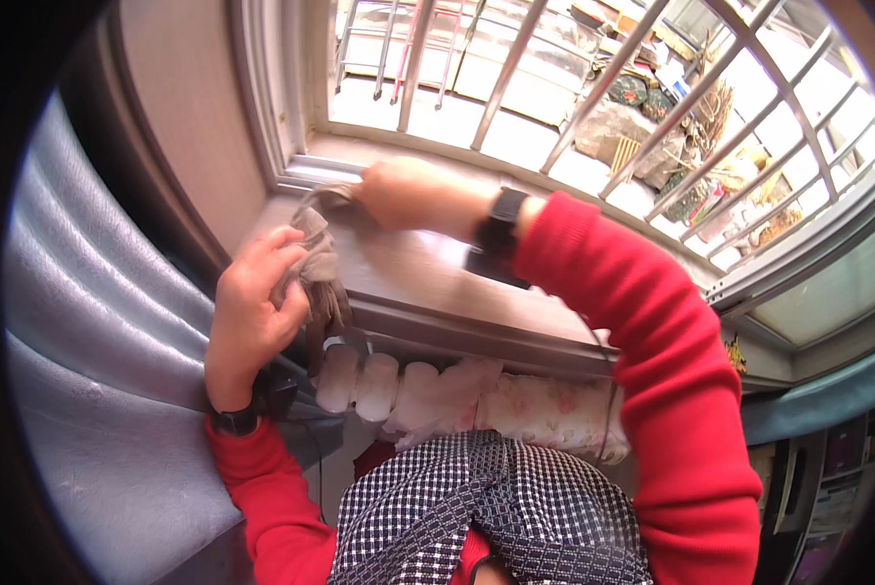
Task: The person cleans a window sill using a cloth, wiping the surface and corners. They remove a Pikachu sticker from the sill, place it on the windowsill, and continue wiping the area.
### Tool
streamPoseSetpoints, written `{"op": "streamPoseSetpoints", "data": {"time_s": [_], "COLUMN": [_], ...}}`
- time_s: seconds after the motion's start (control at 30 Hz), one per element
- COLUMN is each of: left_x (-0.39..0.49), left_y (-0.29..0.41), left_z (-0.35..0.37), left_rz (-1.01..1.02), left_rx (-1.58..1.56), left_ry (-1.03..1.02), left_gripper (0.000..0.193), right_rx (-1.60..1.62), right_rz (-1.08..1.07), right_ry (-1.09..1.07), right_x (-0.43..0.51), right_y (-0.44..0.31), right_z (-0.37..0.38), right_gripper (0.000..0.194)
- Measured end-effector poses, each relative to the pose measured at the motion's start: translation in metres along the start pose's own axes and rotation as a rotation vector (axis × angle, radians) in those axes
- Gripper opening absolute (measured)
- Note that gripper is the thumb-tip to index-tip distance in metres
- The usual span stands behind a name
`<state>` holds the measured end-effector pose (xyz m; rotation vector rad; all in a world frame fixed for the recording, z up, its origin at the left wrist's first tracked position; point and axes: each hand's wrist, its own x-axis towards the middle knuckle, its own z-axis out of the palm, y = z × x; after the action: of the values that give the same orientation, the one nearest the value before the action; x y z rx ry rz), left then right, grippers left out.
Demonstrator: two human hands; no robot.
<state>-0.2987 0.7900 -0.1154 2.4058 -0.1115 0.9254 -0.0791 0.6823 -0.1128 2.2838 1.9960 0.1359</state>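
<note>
My left hand (258, 292) grips a crumpled grey-brown cloth (320, 256) near the left end of the window sill (408, 270). Part of the cloth hangs down over the sill's front edge. A strip of the same cloth runs up to my right hand (401, 191), which is closed on it beside the sliding window's metal track (320, 170). The fingertips of my right hand are hidden behind the hand itself. Both wrists wear black bands, and the sleeves are red.
Metal bars (507, 73) cross the window opening. A light blue curtain (101, 307) hangs at the left. Below the sill stands a white radiator (377, 387), partly covered by a floral cloth (554, 409). A thin dark cable runs beside my right sleeve. Shelves (836, 482) show at lower right.
</note>
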Motion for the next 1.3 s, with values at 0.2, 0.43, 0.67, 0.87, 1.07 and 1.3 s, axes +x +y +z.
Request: {"op": "streamPoseSetpoints", "data": {"time_s": [0.2,0.43,0.67,0.87,1.07,1.3], "left_x": [0.010,0.037,0.057,0.073,0.079,0.071], "left_y": [0.069,0.129,0.187,0.232,0.239,0.235], "left_z": [0.040,0.116,0.181,0.229,0.242,0.252], "left_rz": [0.061,0.307,0.594,0.763,0.781,0.715], "left_rx": [-0.018,-0.137,-0.237,-0.290,-0.174,-0.230], "left_ry": [-0.201,-0.355,-0.543,-0.611,-0.635,-0.517], "left_gripper": [0.027,0.026,0.033,0.024,0.022,0.023], "right_rx": [0.017,-0.228,-0.078,-0.074,-0.049,-0.068], "right_rz": [0.050,0.265,0.611,0.737,0.737,0.624], "right_ry": [0.162,0.019,0.162,0.201,0.083,-0.014], "right_x": [-0.180,-0.344,-0.458,-0.505,-0.497,-0.506], "right_y": [0.042,0.068,0.076,0.086,0.100,0.112], "right_z": [0.004,-0.008,-0.028,-0.051,-0.028,-0.015], "right_gripper": [0.013,0.014,0.005,0.018,0.011,0.021]}}
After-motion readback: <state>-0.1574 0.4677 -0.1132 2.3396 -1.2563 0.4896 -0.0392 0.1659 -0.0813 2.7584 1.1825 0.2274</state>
